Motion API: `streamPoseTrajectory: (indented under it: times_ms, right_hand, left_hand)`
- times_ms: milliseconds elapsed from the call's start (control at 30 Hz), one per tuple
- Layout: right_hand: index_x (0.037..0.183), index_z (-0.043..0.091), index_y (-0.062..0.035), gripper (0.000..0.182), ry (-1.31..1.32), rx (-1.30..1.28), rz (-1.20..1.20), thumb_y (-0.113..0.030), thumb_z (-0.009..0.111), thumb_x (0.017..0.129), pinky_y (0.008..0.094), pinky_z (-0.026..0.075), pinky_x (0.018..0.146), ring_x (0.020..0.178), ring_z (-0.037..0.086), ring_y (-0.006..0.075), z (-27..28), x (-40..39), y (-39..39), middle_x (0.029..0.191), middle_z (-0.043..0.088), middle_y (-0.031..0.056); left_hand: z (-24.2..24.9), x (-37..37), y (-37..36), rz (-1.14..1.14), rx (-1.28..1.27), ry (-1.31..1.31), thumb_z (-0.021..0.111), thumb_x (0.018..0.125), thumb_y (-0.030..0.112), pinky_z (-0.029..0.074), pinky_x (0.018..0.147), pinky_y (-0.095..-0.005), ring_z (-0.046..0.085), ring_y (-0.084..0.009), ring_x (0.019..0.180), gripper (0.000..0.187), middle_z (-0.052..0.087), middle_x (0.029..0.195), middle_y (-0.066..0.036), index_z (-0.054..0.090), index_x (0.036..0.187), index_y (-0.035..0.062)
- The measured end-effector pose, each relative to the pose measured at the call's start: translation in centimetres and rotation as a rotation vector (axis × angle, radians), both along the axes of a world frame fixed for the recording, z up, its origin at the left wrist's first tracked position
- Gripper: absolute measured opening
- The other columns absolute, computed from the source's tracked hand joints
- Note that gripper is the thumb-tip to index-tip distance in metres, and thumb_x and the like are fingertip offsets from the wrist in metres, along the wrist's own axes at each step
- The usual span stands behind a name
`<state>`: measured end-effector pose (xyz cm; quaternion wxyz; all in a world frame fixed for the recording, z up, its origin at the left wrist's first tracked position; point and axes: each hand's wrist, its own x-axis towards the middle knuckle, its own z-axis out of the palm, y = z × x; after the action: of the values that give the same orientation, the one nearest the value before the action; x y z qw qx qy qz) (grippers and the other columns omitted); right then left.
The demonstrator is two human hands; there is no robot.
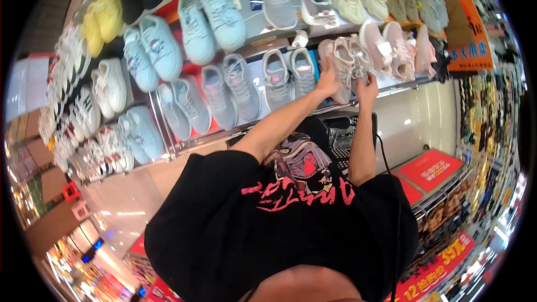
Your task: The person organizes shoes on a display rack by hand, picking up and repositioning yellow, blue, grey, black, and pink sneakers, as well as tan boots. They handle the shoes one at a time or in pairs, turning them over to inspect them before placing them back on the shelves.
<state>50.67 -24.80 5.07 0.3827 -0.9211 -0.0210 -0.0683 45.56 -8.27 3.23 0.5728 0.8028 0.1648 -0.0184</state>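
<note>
The left hand (329, 80) is touching the left side of a pair of beige lace-up shoes (341, 70), right of centre in the upper half of the frame. The right hand (367, 90) is reaching up to the toe end at the pair's lower right, its fingers bunching close together. I cannot tell whether either hand is clamping the shoes or only touching them.

The pair is sitting by the front edge of the shelf (400, 85), its toes pointing down the frame. Room along that edge is running tight: gray shoes (276, 92) are standing just left of the left hand, and pink shoes (397, 50) are lining up close on the right. Below the right part of the edge, a pale glossy surface (414, 112) is spreading toward a red sign (430, 168). A black cable (386, 159) is hanging beside the right forearm, and the black shirt (279, 251) is filling the lower middle. At the lower left, shiny floor (128, 198) is stretching beyond the shelf.
</note>
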Motion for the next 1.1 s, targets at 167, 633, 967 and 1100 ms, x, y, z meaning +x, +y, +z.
streamPoseTrajectory:
  times_ms: [167,633,967,1100]
  right_hand:
    - [0.122,0.062,0.002,0.045,-0.268,0.13,-0.026,-0.009,0.069,0.079,0.0412,0.05,0.097,0.111,0.063,0.0343,3.3,-1.6,5.7,0.118,0.066,0.019]
    - [0.122,0.054,-0.0069,0.062,-0.018,0.084,0.487,-0.013,0.08,0.065,0.0509,0.043,0.103,0.125,0.048,0.0475,0.7,-8.2,15.9,0.134,0.049,0.0276]
    - [0.126,0.053,-0.0058,0.062,-0.032,0.116,0.437,-0.012,0.078,0.07,0.0513,0.041,0.105,0.126,0.047,0.0467,1.5,-5.2,17.1,0.135,0.049,0.0265]
    - [0.128,0.051,-0.0065,0.061,-0.148,-0.032,0.411,-0.011,0.076,0.072,0.0535,0.04,0.104,0.125,0.047,0.0481,2.2,-6.2,17.5,0.137,0.046,0.0263]
  left_hand:
    - [2.5,-1.9,4.6,-0.14,-0.066,0.068,0.062,0.084,0.016,0.039,0.111,-0.0466,0.045,-0.0482,0.133,0.088,0.026,0.151,-0.04,0.014,0.156,-0.0019]
    - [3.4,-14.6,11.3,0.374,0.188,-0.122,0.083,0.066,0.01,0.038,0.111,-0.0473,0.042,-0.0444,0.129,0.113,0.039,0.137,-0.028,0.015,0.157,0.0084]
    - [2.3,-10.7,10.5,0.477,0.326,-0.175,0.081,0.073,0.007,0.032,0.11,-0.0519,0.038,-0.0484,0.126,0.095,0.032,0.136,-0.028,0.026,0.15,0.0037]
    - [2.4,-10.6,9.2,0.53,0.302,-0.106,0.081,0.074,0.008,0.032,0.109,-0.0533,0.037,-0.0491,0.123,0.094,0.03,0.136,-0.029,0.026,0.15,0.0052]
